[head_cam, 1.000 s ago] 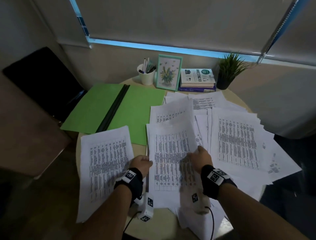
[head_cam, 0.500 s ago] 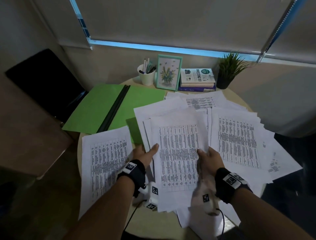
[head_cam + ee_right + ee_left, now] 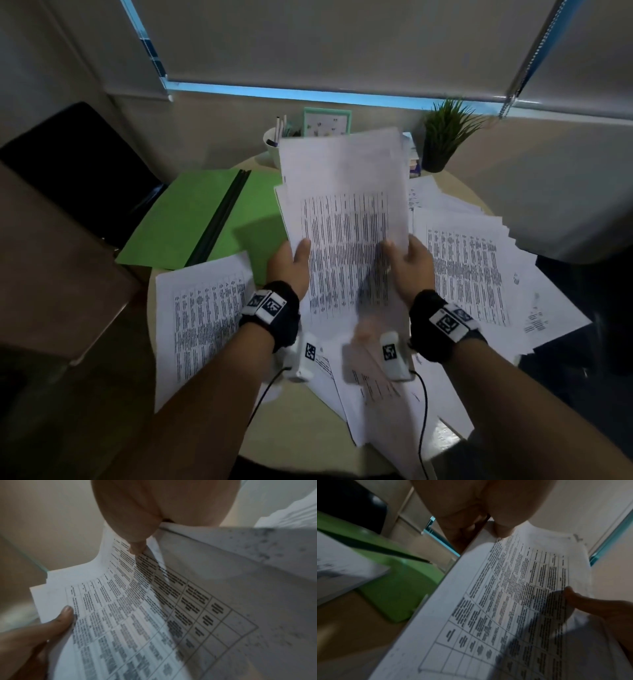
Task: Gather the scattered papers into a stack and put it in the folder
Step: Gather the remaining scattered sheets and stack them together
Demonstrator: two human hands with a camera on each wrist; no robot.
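Note:
A bundle of printed sheets [image 3: 346, 219] [image 3: 513, 601] [image 3: 120, 608] stands tilted up above the round table [image 3: 301, 421]. My left hand [image 3: 294, 263] grips its left edge, thumb on the front. My right hand [image 3: 404, 263] grips its right edge the same way. An open green folder [image 3: 191, 219] [image 3: 399, 585] lies flat at the back left. One loose sheet [image 3: 202, 315] lies by my left forearm. More loose papers [image 3: 469, 270] spread over the right half, and some [image 3: 376, 394] lie under my wrists.
A white pen cup [image 3: 274, 144], a framed picture [image 3: 327, 120], books [image 3: 412, 157] and a potted plant [image 3: 442, 137] line the far edge by the window. A dark chair [image 3: 78, 171] stands at the left. Papers at the right overhang the table's edge.
Both hands have lifted the gathered sheets off the table and tipped them upright, away from me. The bundle now hides most of the picture frame and the books.

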